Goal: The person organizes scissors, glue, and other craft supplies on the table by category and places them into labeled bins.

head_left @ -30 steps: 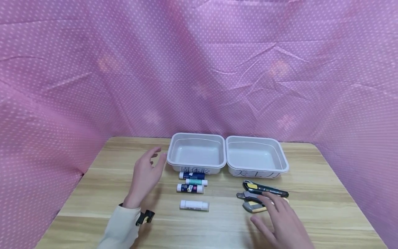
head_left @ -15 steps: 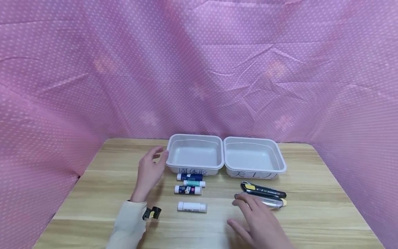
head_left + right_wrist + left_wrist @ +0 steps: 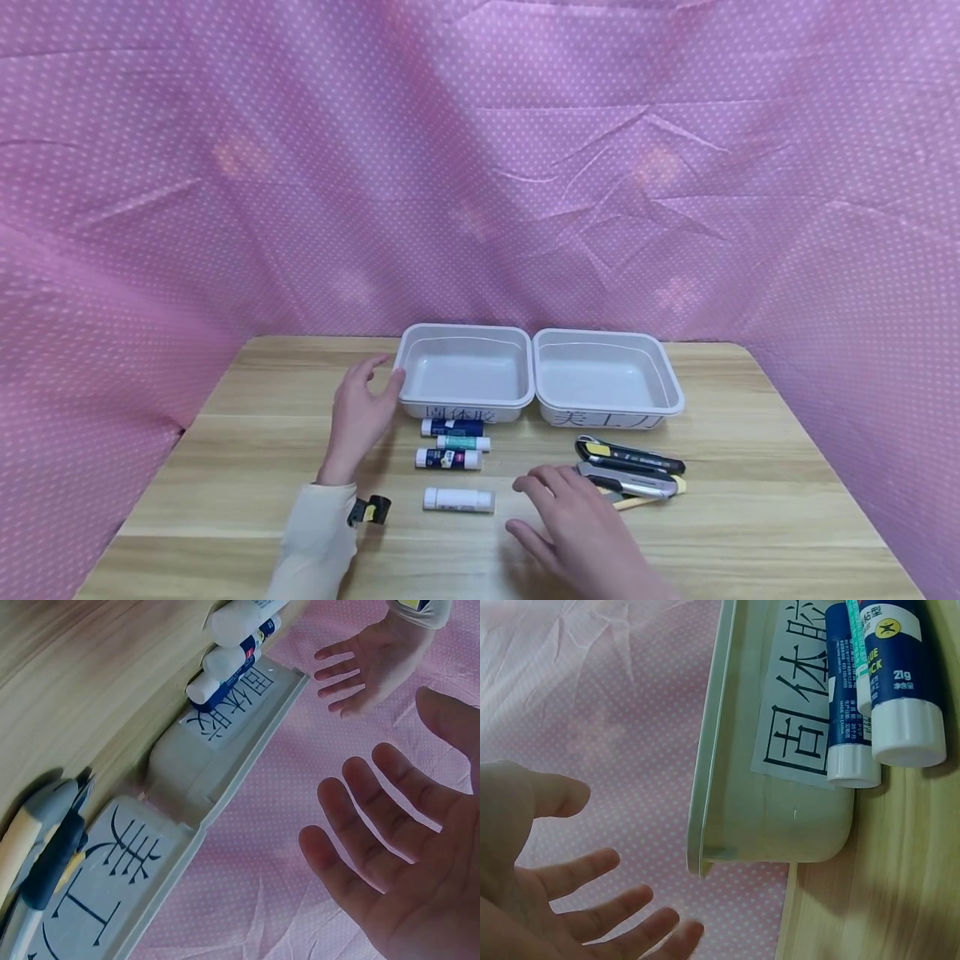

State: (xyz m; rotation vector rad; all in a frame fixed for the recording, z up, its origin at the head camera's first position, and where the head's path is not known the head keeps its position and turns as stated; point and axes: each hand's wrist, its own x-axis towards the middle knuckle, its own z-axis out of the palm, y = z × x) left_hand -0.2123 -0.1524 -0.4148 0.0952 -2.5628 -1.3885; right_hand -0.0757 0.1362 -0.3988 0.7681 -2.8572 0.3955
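My left hand (image 3: 362, 417) hovers beside the left edge of the left white tub (image 3: 468, 375), fingers loosely bent and holding nothing; the left wrist view shows a gap between hand and tub. In front of that tub lie a dark blue glue stick (image 3: 452, 427), a thin green one (image 3: 463, 443), a navy and white one (image 3: 448, 459) and a white one (image 3: 459, 500). Between the white glue stick and the utility knives, my right hand (image 3: 577, 529) hangs over the table with nothing in it. Its fingers partly cover a yellow-grey knife (image 3: 637, 502); silver (image 3: 630, 481) and black (image 3: 630, 456) knives lie behind.
The right white tub (image 3: 607, 379) stands against the left one at the back of the wooden table (image 3: 247, 467). Both bear printed paper labels on their front walls. Pink dotted cloth (image 3: 480, 167) hangs behind and at both sides.
My right hand has moved left, away from over the knives and towards the white glue stick. The left hand has shifted slightly right, closer to the tub. The view has turned a little.
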